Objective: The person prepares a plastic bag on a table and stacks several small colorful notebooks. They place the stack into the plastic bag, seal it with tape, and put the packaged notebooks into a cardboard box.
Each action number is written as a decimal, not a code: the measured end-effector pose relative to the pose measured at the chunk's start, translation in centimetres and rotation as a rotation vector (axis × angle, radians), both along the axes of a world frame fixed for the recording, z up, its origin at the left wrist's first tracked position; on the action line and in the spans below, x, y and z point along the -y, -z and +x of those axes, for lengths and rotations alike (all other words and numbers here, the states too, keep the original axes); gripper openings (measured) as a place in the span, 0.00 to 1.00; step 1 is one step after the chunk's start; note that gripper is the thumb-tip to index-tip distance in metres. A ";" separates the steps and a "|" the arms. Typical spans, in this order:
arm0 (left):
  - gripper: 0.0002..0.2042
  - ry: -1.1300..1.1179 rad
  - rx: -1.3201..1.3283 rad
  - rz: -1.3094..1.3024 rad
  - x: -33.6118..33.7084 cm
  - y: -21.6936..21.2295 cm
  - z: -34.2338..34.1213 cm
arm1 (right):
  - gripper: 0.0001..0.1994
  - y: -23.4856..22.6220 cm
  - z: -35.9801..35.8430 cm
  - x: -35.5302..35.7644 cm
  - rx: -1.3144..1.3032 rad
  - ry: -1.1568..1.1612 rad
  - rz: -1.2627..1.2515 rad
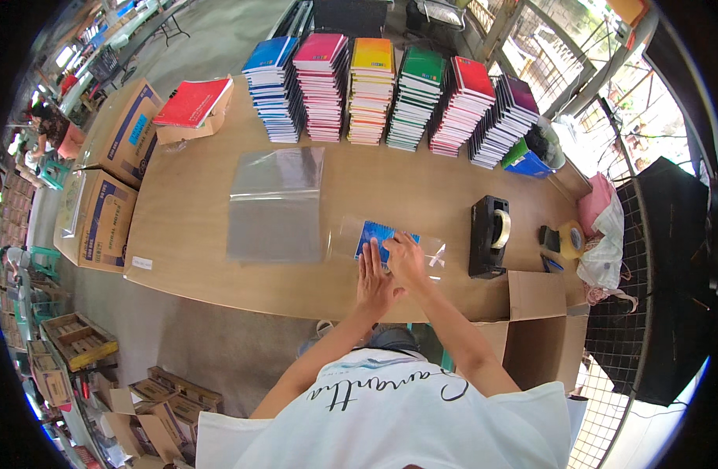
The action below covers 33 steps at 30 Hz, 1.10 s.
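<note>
A small blue spiral notebook [368, 234] lies on a clear plastic sleeve [432, 248] near the table's front edge. The sleeve reaches out past the notebook on both sides, with a shiny white patch at its right. My left hand [374, 283] rests on the notebook's lower part, fingers stretched out flat. My right hand [406, 259] is over the notebook's right side, its fingers bent and close together. What lies under those fingertips is hidden. Left of my hands is a flat pile of clear plastic sleeves [274, 207]. To the right stands a black tape dispenser [484, 238] with a roll of clear tape.
Tall stacks of notebooks line the far edge, among them a blue stack [273, 86] and a purple stack [507, 117]. Cartons [109, 223] stand at the left, and an open cardboard box [538, 344] is by my right arm. A tape roll [571, 239] lies at the right.
</note>
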<state>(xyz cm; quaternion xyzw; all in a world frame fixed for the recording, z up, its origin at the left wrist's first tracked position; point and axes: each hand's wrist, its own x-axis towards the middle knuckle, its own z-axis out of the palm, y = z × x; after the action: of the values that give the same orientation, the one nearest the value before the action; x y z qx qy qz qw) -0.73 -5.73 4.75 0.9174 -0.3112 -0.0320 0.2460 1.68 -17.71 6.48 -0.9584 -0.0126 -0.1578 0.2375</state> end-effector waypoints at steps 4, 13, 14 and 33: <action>0.42 0.016 0.050 0.001 0.0 0.4 0.5 | 0.08 -0.8 -0.3 -0.4 0.004 0.018 -0.019; 0.41 -0.045 0.049 0.022 1.0 2.2 0.8 | 0.07 0.6 -0.7 -1.9 -0.081 0.041 -0.184; 0.40 -0.058 0.030 -0.041 1.0 2.5 0.9 | 0.08 0.6 -0.8 -2.0 -0.089 0.026 -0.205; 0.14 0.223 0.449 -0.177 -3.9 2.1 7.0 | 0.41 2.0 -10.3 8.3 0.435 0.933 0.379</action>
<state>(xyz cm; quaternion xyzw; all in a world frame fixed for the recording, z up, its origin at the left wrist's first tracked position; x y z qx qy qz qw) 6.22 -1.80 2.61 0.8364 -0.4587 0.1728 0.2452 -8.61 -26.04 4.53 -0.7481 0.3936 -0.4402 0.3028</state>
